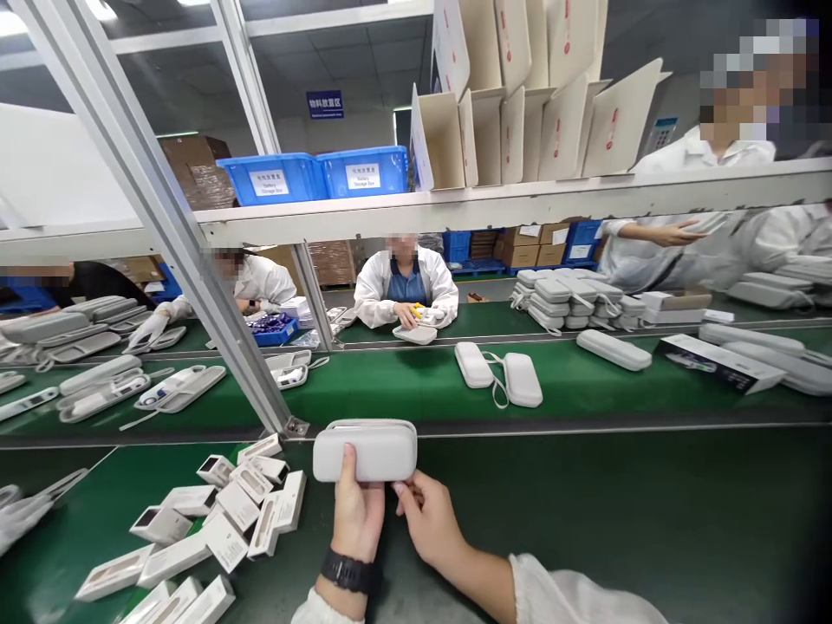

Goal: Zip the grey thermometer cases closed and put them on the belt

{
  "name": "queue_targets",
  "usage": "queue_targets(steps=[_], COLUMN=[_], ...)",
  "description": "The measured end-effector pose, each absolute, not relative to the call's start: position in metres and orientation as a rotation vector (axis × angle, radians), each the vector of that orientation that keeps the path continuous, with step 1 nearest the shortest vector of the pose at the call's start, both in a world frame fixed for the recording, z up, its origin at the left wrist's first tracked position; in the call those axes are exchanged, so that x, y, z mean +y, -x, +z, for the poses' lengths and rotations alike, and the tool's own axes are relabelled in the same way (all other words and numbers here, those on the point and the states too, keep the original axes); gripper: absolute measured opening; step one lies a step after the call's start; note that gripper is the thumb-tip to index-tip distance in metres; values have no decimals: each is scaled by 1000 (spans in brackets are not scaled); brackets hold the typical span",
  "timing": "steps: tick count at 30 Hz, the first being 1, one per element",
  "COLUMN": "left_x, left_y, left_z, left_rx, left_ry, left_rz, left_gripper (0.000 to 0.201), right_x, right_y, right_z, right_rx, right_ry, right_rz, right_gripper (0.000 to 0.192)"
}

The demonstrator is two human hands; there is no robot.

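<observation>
A light grey zip case [383, 451] with rounded corners is held up above the green work surface. My left hand [359, 516] grips it from below, with the thumb lying across its front. At the case's lower right corner, my right hand [430, 520] has thumb and forefinger pinched together. What sits between those fingertips is too small to make out. To the left of my hands lies a loose heap of small white boxes [227, 520], several with windows or dark ends.
Beyond my surface, a green conveyor belt [390, 381] carries closed cases [523, 379], open cases [178, 390] and a black-and-white box [718, 362]. A metal post [175, 234] slants at the left. A shelf [520, 198] overhead bears blue bins [364, 171]. Co-workers sit opposite.
</observation>
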State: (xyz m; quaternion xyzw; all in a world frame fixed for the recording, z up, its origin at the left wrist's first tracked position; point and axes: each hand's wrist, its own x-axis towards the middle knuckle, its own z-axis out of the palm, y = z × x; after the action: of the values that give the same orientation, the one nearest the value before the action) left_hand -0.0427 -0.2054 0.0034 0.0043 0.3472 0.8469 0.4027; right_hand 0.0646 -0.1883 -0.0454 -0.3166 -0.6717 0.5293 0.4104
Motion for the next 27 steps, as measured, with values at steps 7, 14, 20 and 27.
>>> queue_targets(steps=[7, 14, 20, 27], left_x=[-206, -211, -207, -205], left_y=[48, 71, 64, 59], left_z=[12, 22, 15, 9], left_rx=[1004, 1169, 1116, 1219], left_ry=[-14, -25, -29, -34], left_rz=[2265, 2319, 2273, 2168], left_gripper=[36, 46, 48, 52], right_x=[-174, -139, -127, -106], right_y=[-70, -81, -89, -98], right_z=[-46, -36, -36, -35], right_rx=[-2189, -2429, -2378, -2364], right_ry=[830, 542, 526, 570], right_rz=[523, -66, -159, -201], right_gripper=[18, 20, 22, 23])
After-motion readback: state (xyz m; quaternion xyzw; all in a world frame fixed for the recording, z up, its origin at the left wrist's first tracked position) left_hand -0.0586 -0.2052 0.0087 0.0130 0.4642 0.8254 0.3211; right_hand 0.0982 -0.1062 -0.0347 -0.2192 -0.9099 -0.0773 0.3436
